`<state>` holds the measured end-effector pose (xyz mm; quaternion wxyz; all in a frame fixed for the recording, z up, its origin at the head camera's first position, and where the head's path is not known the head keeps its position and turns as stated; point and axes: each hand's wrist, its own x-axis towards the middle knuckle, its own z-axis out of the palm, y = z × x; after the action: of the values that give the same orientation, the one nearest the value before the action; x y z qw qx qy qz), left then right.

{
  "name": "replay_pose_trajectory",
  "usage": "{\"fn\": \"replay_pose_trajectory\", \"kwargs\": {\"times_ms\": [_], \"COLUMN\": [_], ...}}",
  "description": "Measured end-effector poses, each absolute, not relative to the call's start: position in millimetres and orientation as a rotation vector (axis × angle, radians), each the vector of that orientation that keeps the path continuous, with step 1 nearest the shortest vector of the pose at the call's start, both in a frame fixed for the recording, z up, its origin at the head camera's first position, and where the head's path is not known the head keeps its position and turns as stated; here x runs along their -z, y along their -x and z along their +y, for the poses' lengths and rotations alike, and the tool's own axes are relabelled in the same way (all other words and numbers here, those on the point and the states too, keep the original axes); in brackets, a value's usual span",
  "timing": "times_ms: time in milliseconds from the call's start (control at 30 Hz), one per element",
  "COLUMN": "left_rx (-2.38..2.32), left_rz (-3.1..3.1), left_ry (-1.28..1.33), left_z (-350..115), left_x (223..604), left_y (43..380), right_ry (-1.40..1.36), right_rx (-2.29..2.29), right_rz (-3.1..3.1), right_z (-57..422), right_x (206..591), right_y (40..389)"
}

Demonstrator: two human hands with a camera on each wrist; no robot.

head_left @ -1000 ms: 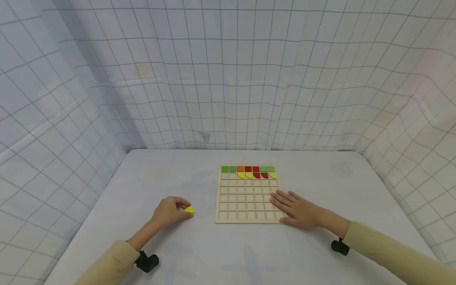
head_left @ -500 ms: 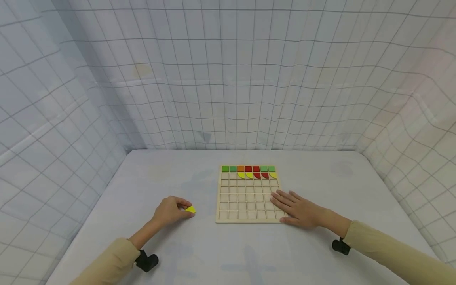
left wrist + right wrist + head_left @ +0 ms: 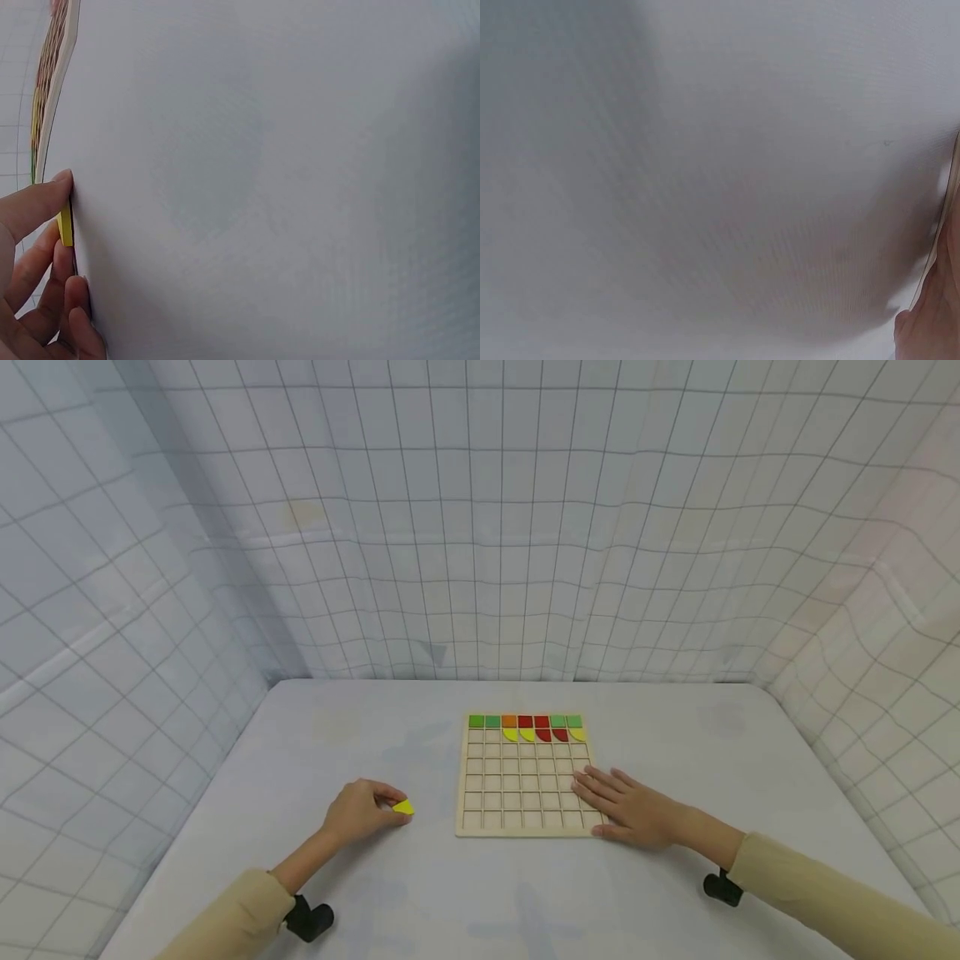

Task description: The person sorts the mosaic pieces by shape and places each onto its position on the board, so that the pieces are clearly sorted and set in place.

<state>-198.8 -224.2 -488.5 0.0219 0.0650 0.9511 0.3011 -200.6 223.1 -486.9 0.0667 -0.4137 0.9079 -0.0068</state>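
Note:
My left hand pinches a small yellow quarter-round tile between thumb and fingers, low over the table left of the board. In the left wrist view the yellow tile shows edge-on below the thumb. A square wooden grid board lies flat in the middle. Its far row holds green, orange and dark red square tiles; the second row has yellow and red quarter-round tiles from the third cell rightward. My right hand rests with fingers spread on the board's near right corner, covering some cells.
A white table carries the board, with a white grid-patterned curtain behind and at both sides. Black wrist cameras hang under both sleeves. In the left wrist view the board stands at the upper left.
Both hands keep nearly the same place and hold. The whole head view has shifted slightly downward.

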Motion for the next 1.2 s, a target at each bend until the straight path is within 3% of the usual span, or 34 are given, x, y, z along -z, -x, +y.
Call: {"fn": "replay_pose_trajectory", "kwargs": {"times_ms": [1200], "left_rx": [-0.894], "left_rz": [3.048], "left_ry": [-0.283], "left_z": [-210.5], "left_x": [491.7], "left_y": [199.3], "right_ry": [1.287], "right_rx": [-0.014], "right_rz": [2.743], "right_z": [226.3], "right_x": [490.8], "right_y": [203.4]}}
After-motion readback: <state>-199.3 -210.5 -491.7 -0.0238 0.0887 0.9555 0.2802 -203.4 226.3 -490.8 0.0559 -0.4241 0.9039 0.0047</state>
